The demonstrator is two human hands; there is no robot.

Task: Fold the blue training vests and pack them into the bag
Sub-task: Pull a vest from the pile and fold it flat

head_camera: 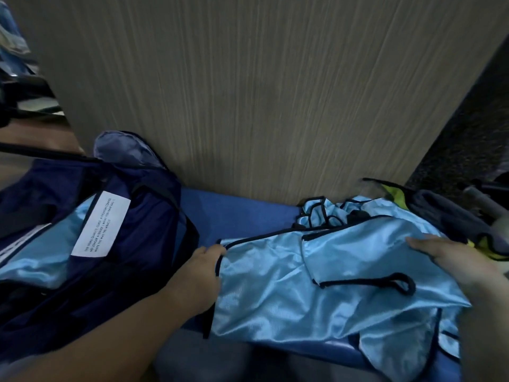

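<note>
A light blue training vest (289, 296) with black trim lies spread on the blue surface (234, 216). My left hand (198, 274) grips its left edge, fingers curled round the hem. My right hand (451, 257) rests on the vest's right side with fingers laid over the cloth. More light blue vests (327, 213) lie bunched behind it against the wall. The dark navy bag (137, 216) stands open at the left, and folded light blue cloth (38, 263) shows inside it beside a white label (100, 224).
A wood-grain panel (261, 92) rises right behind the surface. A yellow-green vest (396, 197) and dark grey cloth (446, 213) lie at the far right. Another light blue vest (399, 346) hangs over the front edge at the lower right.
</note>
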